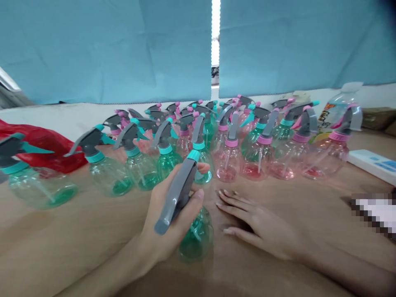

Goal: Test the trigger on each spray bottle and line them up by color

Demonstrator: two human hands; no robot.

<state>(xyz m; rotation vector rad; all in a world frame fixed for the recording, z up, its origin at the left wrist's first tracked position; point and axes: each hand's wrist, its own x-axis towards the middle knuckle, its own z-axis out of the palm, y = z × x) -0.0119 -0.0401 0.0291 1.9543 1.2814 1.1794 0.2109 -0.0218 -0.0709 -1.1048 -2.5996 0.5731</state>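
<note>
My left hand is wrapped round the grey trigger head of a green spray bottle, near the middle of the table's front. The bottle has a teal nozzle and a clear green body; my fingers hide its collar and part of its neck. To its right, my right hand lies on the tabletop, palm down with fingers stretched out, holding nothing. Just beyond the hands stand a pink spray bottle and a teal-collared green spray bottle.
Several more green spray bottles and pink spray bottles stand in rows across the table. A red plastic bag lies at left. On the right are a large labelled bottle, a white device and a blurred-out object.
</note>
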